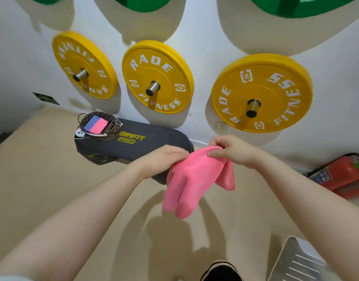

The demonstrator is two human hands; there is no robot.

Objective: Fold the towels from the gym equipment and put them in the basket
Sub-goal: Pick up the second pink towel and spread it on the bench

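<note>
A pink towel hangs bunched in the air in front of me, above the floor. My left hand grips its upper left edge. My right hand pinches the top edge a little higher, to the right. The cloth droops in loose folds below both hands. Farther back to the left, a dark woven basket sits on the end of a black padded bench. Inside the basket lie a folded blue towel and a folded pink towel, side by side.
Three yellow weight plates hang on steel pegs along the white wall, with green plates above. A red fire extinguisher lies on the floor at right. A metal step is at lower right, and my shoe at the bottom.
</note>
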